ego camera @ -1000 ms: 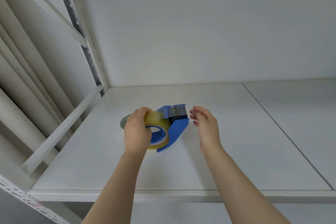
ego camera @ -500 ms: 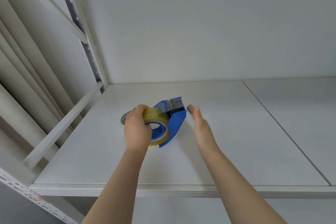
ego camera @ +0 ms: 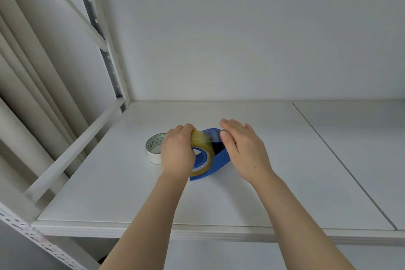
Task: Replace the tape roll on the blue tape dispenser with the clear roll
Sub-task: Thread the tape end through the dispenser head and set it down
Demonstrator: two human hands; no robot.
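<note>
The left hand (ego camera: 177, 154) grips the clear roll (ego camera: 202, 149) seated in the blue tape dispenser (ego camera: 220, 159), which sits on the shelf (ego camera: 274, 182) between both hands; the right hand (ego camera: 245, 149) lies flat-fingered over the dispenser's front; a white roll (ego camera: 153, 149) rests just left of the left hand

Two bare hands work over one white shelf (ego camera: 285, 182): one left hand (ego camera: 177, 155), one right hand (ego camera: 245, 151). One blue tape dispenser (ego camera: 219, 161) stands on it, with one clear roll (ego camera: 202, 143) on its hub. One white roll (ego camera: 153, 149) sits beside it. That makes two tape rolls in all
</note>
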